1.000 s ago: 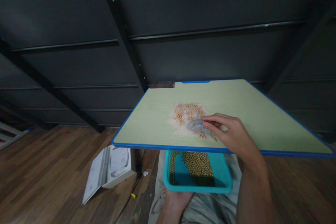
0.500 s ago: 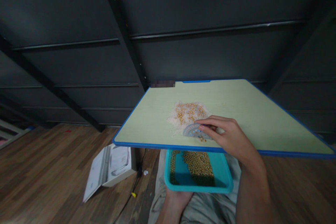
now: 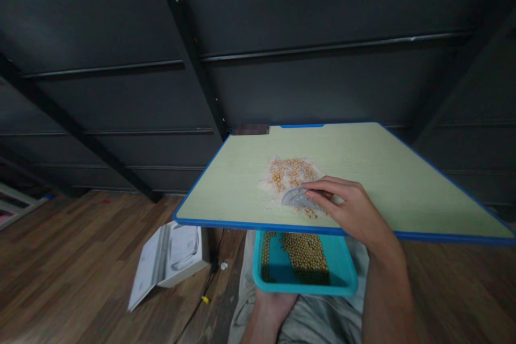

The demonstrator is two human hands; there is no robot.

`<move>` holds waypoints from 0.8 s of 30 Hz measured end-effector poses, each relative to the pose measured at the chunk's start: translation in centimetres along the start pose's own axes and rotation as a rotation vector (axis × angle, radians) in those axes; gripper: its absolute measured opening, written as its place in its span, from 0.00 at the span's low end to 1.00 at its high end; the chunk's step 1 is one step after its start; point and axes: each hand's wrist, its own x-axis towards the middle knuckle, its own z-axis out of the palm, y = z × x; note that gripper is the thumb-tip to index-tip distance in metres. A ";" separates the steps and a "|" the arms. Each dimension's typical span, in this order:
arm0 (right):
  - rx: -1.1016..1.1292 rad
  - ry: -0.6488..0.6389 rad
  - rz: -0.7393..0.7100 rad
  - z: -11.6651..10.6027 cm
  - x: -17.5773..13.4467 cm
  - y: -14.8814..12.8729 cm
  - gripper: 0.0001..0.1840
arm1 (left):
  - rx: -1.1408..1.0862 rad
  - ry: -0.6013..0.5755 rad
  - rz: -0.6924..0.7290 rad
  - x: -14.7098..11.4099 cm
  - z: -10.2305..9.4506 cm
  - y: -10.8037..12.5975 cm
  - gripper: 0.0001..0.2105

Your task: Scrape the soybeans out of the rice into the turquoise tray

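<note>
One table, four-cornered, stands before you: pale green top, faint wood grain, blue edging. One turquoise tray, smooth, rectangular with rounded corners, sits below the table's near edge over your lap; it contains round tan beans, too many to count, banked across the middle, with a narrower strip along the left wall and bare base between. One white box, lid open, rests on the plank floor to your left; its white contents are too indistinct to identify. Two hands, both yours: your left hand is at the tray's near underside, fingers hidden, grip cannot be told; your right hand is over the table, thumb and fingertips pinching one protractor. One low heap, fine white grains and yellow beans mixed, uncounted, lies left of the table's centre. The protractor, a thin translucent half-disc, is at the heap's near side. Several loose beans, exact count uncertain, lie just on your side of it.
</note>
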 end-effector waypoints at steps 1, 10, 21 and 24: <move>0.001 -0.009 0.002 0.0 0.0 0.0 0.10 | 0.003 0.000 0.000 0.0 0.1 0.0 0.16; 0.014 -0.069 0.014 0.0 0.1 -0.3 0.09 | 0.069 0.016 0.018 -0.2 0.7 -0.2 0.18; 0.040 -0.083 0.000 0.0 -0.1 -0.3 0.08 | 0.044 -0.016 0.027 0.0 0.8 -0.3 0.18; 0.039 -0.085 -0.005 0.0 -0.1 -0.4 0.08 | -0.005 -0.033 0.017 0.1 0.1 -0.4 0.18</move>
